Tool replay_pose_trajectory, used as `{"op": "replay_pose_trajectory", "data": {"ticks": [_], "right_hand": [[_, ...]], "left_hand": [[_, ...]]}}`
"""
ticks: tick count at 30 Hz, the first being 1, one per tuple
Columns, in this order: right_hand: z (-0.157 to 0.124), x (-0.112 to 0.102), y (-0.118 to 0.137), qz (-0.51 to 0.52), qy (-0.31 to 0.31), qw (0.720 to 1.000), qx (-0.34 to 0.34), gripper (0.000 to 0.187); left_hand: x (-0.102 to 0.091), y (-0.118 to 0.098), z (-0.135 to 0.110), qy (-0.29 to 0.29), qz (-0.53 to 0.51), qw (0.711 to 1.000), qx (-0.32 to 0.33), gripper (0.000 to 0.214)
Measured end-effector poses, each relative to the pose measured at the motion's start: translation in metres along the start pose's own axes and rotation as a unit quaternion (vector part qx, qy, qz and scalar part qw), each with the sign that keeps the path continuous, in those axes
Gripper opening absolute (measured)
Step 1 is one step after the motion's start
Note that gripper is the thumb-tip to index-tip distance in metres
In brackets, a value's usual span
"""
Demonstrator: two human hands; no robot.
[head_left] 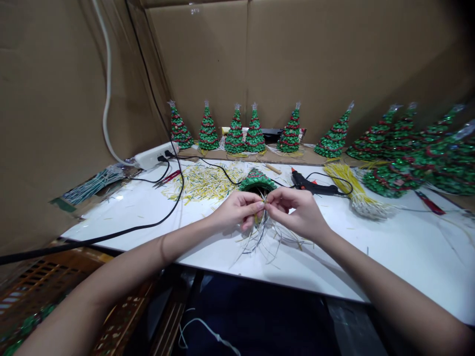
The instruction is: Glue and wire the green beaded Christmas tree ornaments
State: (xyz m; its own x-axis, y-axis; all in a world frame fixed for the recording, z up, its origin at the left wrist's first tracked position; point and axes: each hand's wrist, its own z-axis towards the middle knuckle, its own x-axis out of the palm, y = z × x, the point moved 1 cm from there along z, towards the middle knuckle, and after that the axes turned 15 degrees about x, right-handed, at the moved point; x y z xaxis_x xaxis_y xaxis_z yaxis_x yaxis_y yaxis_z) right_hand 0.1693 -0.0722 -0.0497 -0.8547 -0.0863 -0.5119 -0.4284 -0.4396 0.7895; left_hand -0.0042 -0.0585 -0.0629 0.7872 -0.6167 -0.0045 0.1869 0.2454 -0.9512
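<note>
A small green Christmas tree [256,179] lies on its side on the white table, its open base facing me. Thin white, yellow and dark wires [256,237] spill from the base onto the tabletop. In front of the base, my left hand [241,210] pinches wire ends between thumb and forefinger. My right hand [291,207] meets it fingertip to fingertip, also pinching the wires. Which strands each hand holds is too small to make out.
Cut wire bits [208,182] are heaped behind my left hand. A glue gun [313,184], a yellow wire bundle [349,190] and red-handled cutters [430,202] lie right. Finished trees [208,131] line the back. A black cable [148,226] crosses left from a power strip [156,154].
</note>
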Motion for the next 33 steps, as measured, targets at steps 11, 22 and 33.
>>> {"op": "replay_pose_trajectory", "data": {"ticks": [11, 22, 33], "right_hand": [[0.007, -0.011, -0.002, 0.012, 0.026, 0.999, -0.042, 0.014], [0.006, -0.009, -0.002, 0.061, 0.020, 0.998, -0.005, 0.011], [0.005, -0.007, -0.004, 0.156, 0.049, 0.985, 0.060, 0.009]], "left_hand": [[-0.004, 0.003, 0.001, -0.001, 0.001, 1.000, -0.003, 0.036], [-0.002, -0.001, 0.001, 0.008, 0.030, 1.000, 0.001, 0.034], [-0.003, 0.001, 0.002, 0.002, -0.004, 1.000, 0.012, 0.033]]}}
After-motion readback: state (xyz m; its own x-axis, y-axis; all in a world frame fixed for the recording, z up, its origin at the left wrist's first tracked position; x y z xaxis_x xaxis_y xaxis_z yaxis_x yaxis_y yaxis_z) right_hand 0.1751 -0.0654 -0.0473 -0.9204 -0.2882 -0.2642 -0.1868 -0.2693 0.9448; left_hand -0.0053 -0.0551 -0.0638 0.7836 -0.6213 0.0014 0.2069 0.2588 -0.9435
